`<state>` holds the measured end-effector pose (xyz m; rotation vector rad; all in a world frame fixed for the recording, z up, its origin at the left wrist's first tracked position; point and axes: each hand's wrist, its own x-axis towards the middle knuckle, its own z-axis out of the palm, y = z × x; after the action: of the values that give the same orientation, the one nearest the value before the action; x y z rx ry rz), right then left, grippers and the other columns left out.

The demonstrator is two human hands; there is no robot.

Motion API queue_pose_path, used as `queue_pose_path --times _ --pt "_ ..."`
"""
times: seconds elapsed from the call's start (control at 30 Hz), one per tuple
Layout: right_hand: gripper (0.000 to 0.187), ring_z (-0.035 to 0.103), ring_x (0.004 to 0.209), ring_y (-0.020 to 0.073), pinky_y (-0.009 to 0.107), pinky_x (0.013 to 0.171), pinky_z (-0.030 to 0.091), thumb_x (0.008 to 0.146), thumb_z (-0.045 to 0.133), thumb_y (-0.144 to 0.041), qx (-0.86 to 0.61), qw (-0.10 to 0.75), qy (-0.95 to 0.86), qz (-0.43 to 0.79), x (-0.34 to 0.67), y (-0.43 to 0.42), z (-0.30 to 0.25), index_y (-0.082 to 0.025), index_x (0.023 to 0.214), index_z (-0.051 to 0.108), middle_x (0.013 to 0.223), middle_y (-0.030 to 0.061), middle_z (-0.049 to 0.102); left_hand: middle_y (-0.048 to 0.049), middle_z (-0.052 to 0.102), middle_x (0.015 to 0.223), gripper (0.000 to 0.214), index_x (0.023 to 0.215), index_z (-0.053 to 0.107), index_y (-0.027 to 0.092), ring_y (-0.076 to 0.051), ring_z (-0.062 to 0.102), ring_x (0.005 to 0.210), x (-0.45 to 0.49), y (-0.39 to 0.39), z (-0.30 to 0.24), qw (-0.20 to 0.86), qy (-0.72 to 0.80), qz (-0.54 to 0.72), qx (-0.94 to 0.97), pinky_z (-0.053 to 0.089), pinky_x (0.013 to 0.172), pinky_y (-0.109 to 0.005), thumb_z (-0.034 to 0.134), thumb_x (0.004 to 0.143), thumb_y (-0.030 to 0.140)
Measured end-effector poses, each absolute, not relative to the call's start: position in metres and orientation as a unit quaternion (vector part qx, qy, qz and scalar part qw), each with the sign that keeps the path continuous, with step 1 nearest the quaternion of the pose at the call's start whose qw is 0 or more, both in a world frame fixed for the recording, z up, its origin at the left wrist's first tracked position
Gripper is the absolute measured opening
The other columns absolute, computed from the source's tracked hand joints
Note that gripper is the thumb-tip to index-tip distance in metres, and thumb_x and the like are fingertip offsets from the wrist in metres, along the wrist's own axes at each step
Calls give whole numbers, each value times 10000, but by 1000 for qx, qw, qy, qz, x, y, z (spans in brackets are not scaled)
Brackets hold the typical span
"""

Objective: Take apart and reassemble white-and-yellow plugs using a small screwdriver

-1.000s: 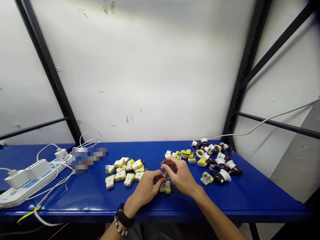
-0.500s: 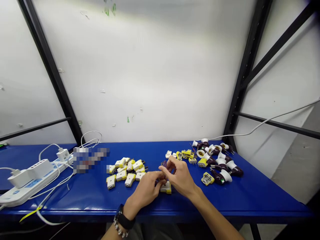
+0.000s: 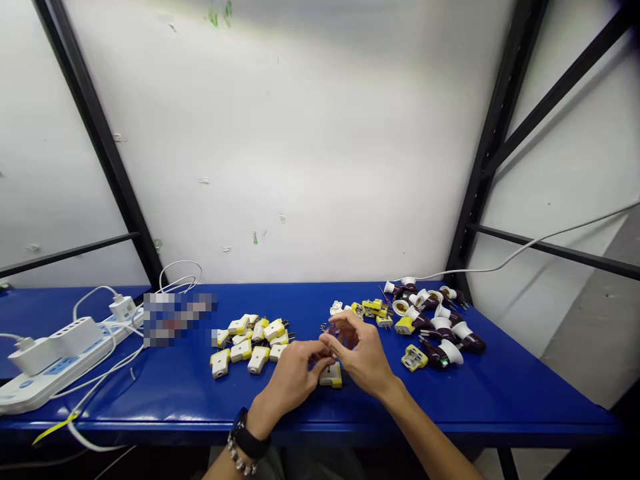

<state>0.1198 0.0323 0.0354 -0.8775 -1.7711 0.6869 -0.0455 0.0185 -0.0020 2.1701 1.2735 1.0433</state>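
Observation:
Near the front middle of the blue table, my right hand [image 3: 361, 352] pinches the see-through purple handle [image 3: 331, 328] of what looks like a screwdriver. The tool stands roughly upright, mostly hidden by my fingers. My left hand [image 3: 296, 369] is closed, thumb and forefinger together just below; whatever they hold is hidden. Under the fingertips lies a white and yellow plug [image 3: 331, 377], partly covered. Some tiny dark screws [image 3: 323, 327] show behind the fingers. To the left is a heap of white and yellow plugs [image 3: 257, 360]. Open yellow plug halves [image 3: 415, 358] lie on the right.
Purple-and-white lamp holders [image 3: 443, 327] crowd the right side. White cover pieces [image 3: 337, 308] and yellow plug parts [image 3: 373, 308] lie behind my right hand. On the left is a white power strip [image 3: 50, 373] with adapters and loose cables. Black shelf posts [image 3: 483, 153] flank the white wall.
The purple handle has turned or shifted slightly between my right fingers, and the right fingers are placed a little differently. My left hand has hardly moved. The view has shifted slightly.

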Motion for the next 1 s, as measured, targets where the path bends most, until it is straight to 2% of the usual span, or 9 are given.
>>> queue_pose_path --times 0.1,0.2,0.27,0.43,0.53,0.6,0.73,0.8,1.0 --pt "212 646 625 143 265 574 499 941 585 -315 -334 480 -753 302 122 32 35 -217 1108 673 908 37 749 -13 731 741 219 775 704 191 -162 644 684 -47 18 -3 182 450 358 798 402 645 -240 552 928 154" --pt "112 601 561 139 258 534 465 881 666 -309 -361 498 -749 247 122 31 35 -201 856 681 710 7 698 -22 739 811 197 855 713 200 -175 652 740 -48 15 -3 171 445 350 806 407 668 -244 543 915 123" --pt "136 593 557 139 253 517 455 839 713 -317 -374 511 -739 228 122 31 35 -199 803 656 681 2 678 -30 731 843 196 892 711 202 -183 649 769 -48 13 -3 166 442 353 808 418 686 -249 534 920 124" --pt "235 639 631 146 260 558 495 932 592 -302 -339 482 -765 260 122 31 34 -212 1131 677 909 46 749 -42 717 899 225 895 703 204 -190 640 813 -48 12 -2 156 438 351 813 434 718 -259 497 939 125" --pt "107 596 569 139 259 542 471 899 636 -298 -355 491 -763 225 121 31 34 -209 904 695 710 9 701 -40 724 887 161 871 704 204 -191 643 799 -47 13 -2 169 443 354 806 442 706 -257 558 931 178" --pt "123 578 547 139 256 526 462 853 690 -313 -370 504 -750 213 120 30 34 -209 795 658 637 -6 661 -30 734 861 140 850 710 207 -185 650 781 -46 14 -3 177 449 365 796 442 701 -254 591 922 198" --pt "257 636 622 147 254 531 489 889 646 -333 -354 493 -749 268 121 31 34 -204 1110 675 913 51 753 -29 731 788 198 802 707 204 -185 650 734 -47 15 -5 156 466 356 795 418 675 -259 557 928 183" --pt "273 647 635 145 256 541 492 931 588 -318 -342 479 -758 281 122 31 34 -212 1166 677 975 59 763 -32 732 800 214 815 707 206 -185 647 732 -47 15 -4 148 466 338 804 408 660 -259 530 926 157" --pt "93 584 554 139 258 533 456 849 697 -293 -372 506 -749 212 123 32 34 -203 832 685 684 3 693 -38 727 880 138 957 693 210 -196 659 789 -46 14 -5 160 461 357 797 443 680 -260 566 914 175"
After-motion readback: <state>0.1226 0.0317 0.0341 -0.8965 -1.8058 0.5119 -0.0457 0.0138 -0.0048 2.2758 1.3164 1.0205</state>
